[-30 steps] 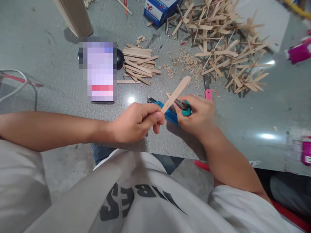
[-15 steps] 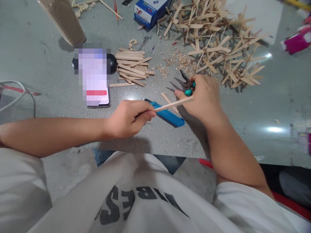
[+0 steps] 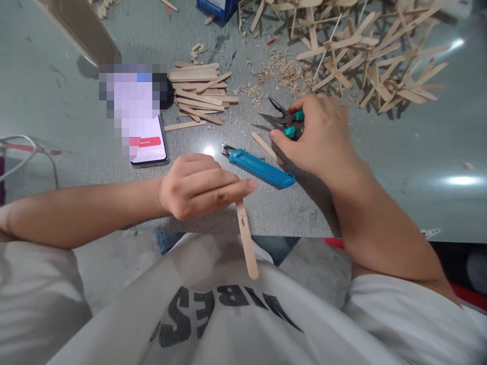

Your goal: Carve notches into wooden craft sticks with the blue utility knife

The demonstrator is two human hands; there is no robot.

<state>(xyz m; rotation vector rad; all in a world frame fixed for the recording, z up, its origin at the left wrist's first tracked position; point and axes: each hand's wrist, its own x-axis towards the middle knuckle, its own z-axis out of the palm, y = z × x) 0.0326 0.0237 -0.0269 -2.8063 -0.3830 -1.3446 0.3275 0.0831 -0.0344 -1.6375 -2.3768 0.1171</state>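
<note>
My left hand (image 3: 198,185) is closed on a flat wooden craft stick (image 3: 246,238) that points down toward my white shirt, over the table's near edge. My right hand (image 3: 319,134) rests on the grey table and grips small pliers with teal handles (image 3: 287,119), their dark jaws pointing left. A blue utility knife (image 3: 261,169) lies on the table between the two hands. A short piece of stick (image 3: 264,145) lies just beside my right thumb.
A stack of craft sticks (image 3: 200,94) lies beyond the knife, next to a phone (image 3: 148,144). Wood shavings (image 3: 285,76) and a big heap of glued stick pieces (image 3: 365,45) fill the far right. A blue box (image 3: 216,7), a beige object (image 3: 76,28) and a cable (image 3: 23,152) sit around.
My left hand has swung the stick from pointing up and right to pointing down toward my body. My right hand has moved away from it to the table with the pliers.
</note>
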